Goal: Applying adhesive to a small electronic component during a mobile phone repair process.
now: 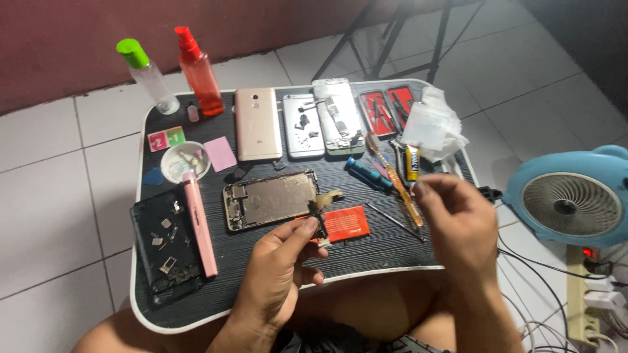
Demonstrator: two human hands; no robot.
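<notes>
Fingers [306,225] beside opened phone [269,199], tools [392,180]

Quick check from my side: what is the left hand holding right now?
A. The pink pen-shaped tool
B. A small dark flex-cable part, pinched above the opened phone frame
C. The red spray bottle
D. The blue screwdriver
B: the left hand pinches a small dark flex-cable part between thumb and fingers, just in front of the opened phone frame; the pink tool, red spray bottle and blue screwdriver all lie untouched on the tray.
</notes>
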